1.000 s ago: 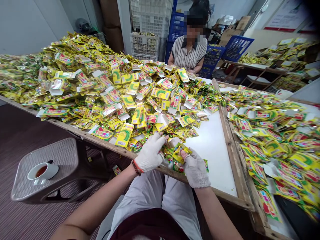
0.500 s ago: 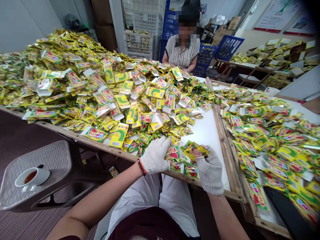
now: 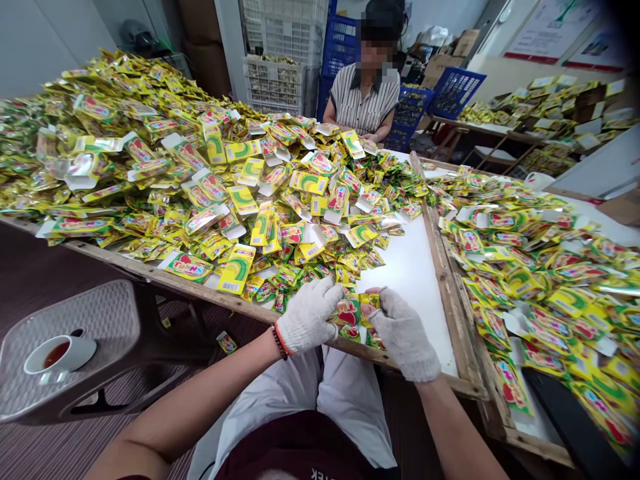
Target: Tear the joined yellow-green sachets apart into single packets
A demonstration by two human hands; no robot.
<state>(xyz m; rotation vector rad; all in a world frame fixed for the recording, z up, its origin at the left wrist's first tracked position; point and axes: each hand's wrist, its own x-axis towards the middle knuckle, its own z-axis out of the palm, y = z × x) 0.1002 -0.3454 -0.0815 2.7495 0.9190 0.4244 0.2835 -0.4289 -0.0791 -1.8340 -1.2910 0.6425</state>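
Note:
My left hand, in a white knit glove with bare fingertips, is closed on a small printed candy box near the table's front edge. From the right, my right hand, gloved the same way, pinches a yellow candy packet at the box's right end. The packet meets the end of the box; how much of it is inside I cannot tell. Loose green and red packets lie under my hands. To the left, a yellow box leans among the heaped packets.
A big pile of boxes and packets covers the table's left. Past a wooden divider lie more boxes and a black phone. A cup stands on a stool. Opposite sits a person.
My right hand has moved left, bringing the packet from beside the box to its right end. My left hand stays with the box.

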